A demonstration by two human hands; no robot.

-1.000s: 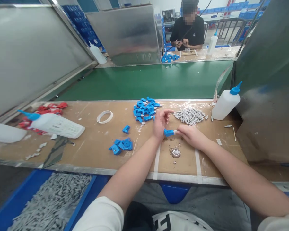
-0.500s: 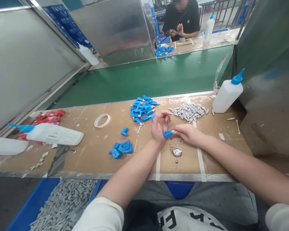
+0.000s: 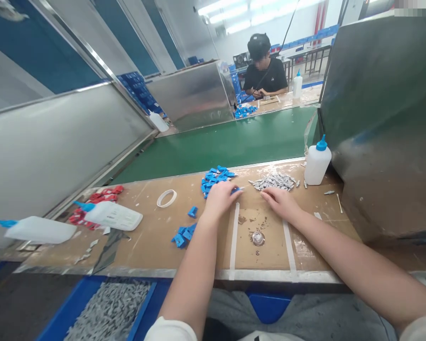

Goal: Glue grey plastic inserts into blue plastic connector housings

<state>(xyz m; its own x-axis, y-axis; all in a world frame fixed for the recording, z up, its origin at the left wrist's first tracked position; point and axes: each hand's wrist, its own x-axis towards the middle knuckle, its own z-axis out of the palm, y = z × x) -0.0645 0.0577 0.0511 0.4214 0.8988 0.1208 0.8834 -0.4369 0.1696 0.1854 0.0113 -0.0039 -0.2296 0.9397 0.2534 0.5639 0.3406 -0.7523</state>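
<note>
My left hand (image 3: 220, 198) is beside the pile of blue plastic pieces (image 3: 215, 177). Its thumb and fingers close on one blue plastic piece (image 3: 236, 190) with a pale tip, mostly hidden by the fingers. At the near edge of a heap of small grey plastic parts (image 3: 275, 181) is my right hand (image 3: 282, 203). Its fingers are drawn together; whatever lies between the fingertips is too small to make out. Below the hands, a small round metal dish (image 3: 258, 238) rests on the board between two white tape strips, with dark specks around it.
A white squeeze bottle (image 3: 317, 165) stands at the right by a metal panel (image 3: 376, 128). Left are a tape roll (image 3: 166, 198), a lying bottle (image 3: 115, 215) and red pieces (image 3: 108, 193). Beyond runs a green belt (image 3: 213, 147); a person (image 3: 266, 76) sits across it.
My hands have moved apart: the left with the blue piece to the blue pile, the right away from that piece to the grey heap. The camera view has tilted up.
</note>
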